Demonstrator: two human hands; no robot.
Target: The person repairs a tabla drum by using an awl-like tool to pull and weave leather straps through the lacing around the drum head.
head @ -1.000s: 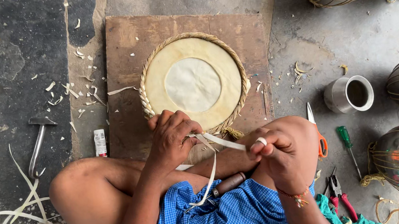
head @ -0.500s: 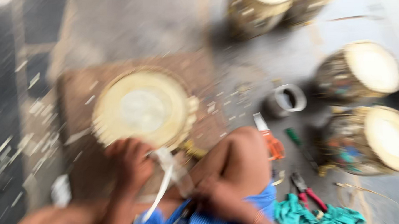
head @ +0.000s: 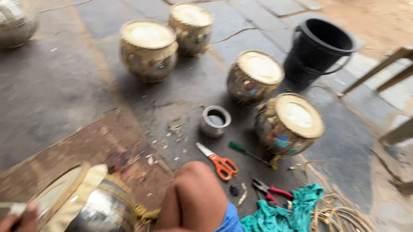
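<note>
Gripping a pale strip, left hand (head: pixel 10 230) fingers curled at the near-left corner of the brown board (head: pixel 99 145), against the tilted metal-bodied drum (head: pixel 86 211): likely rigid, slick shell, hold the woven rim; right hand fingers can't tell.

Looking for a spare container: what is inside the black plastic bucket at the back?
The black plastic bucket stands open; only its dark inner wall shows. The near rim hides the bottom, so any contents there cannot be seen.
</note>
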